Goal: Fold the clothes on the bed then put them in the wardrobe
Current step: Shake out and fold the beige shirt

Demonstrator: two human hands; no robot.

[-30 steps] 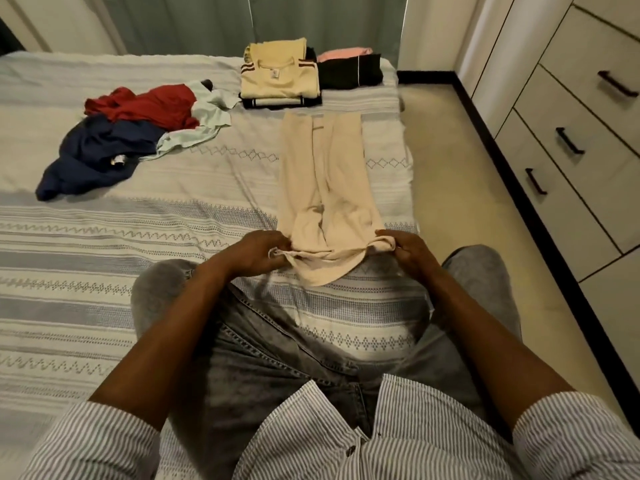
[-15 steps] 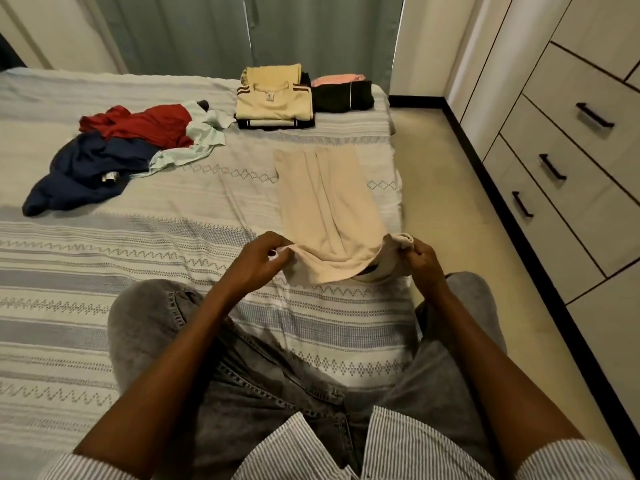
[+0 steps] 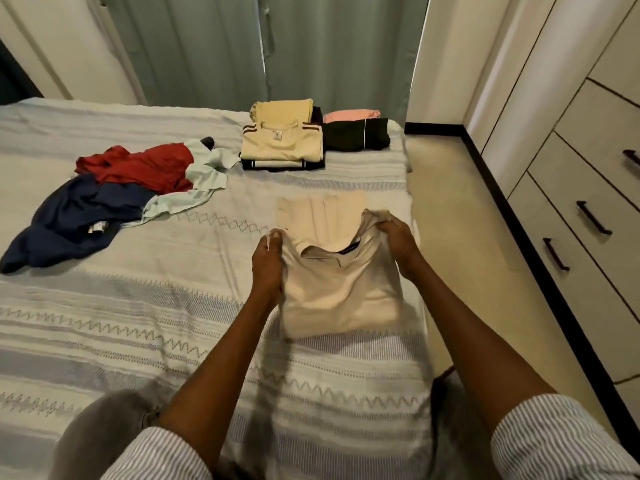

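Observation:
A beige shirt (image 3: 337, 292) lies near the right side of the bed (image 3: 138, 323), its near half lifted and doubled over the far half. My left hand (image 3: 268, 263) pinches its left shoulder corner. My right hand (image 3: 398, 237) grips the right shoulder corner, collar facing up between them. Unfolded clothes lie to the far left: a red garment (image 3: 142, 166), a navy garment (image 3: 76, 216) and a pale mint garment (image 3: 194, 187). A folded stack topped by a cream shirt (image 3: 282, 142) sits at the far edge, with folded black and pink clothes (image 3: 356, 131) beside it.
White wardrobe drawers (image 3: 588, 188) with dark handles line the right wall, across a strip of beige floor (image 3: 460, 216). Grey-green curtains (image 3: 277, 46) hang behind the bed. My knees in grey jeans are at the bed's near edge.
Both hands lifted the shirt's near end and carried it away from me, folding it over the far half. The view tilted forward.

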